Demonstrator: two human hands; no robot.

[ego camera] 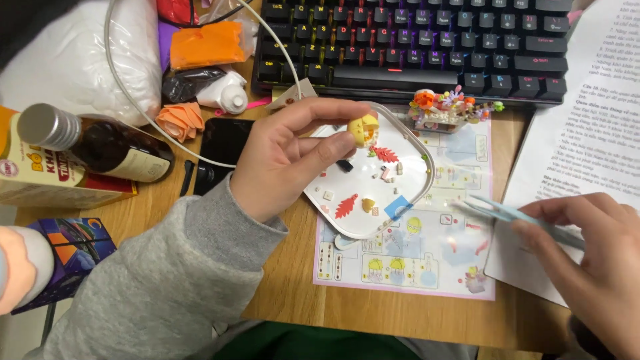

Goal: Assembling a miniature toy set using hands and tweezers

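1. Both hands are raised over the wooden surface (293, 280): the left hand (287, 160), in a grey sleeve, pinches a small yellow brick piece (363, 130) between thumb and fingertips, its fingers narrow around it.
2. At about 4 o'clock from that piece, the right hand (593, 260) is closed on pale blue tweezers (507, 215), whose tips point toward 9 o'clock and hover over the instruction sheet (413, 253).
3. Beneath the yellow piece lies a clear plastic tray (353, 223) resting on the sheet; it holds two red leaf pieces (346, 205), a small yellow part, a black bit and several tiny white bricks.
4. At 1 o'clock from the tray stands a small brick model (443, 110) with orange and pink flowers, just in front of a black keyboard (413, 40).
5. At 9 o'clock from the left hand sit a black phone (223, 143), a brown bottle (100, 143) with a metal cap lying on a box, and lumps of orange clay (207, 43).
6. Printed paper (573, 133) lies at 3 o'clock, under the right hand.
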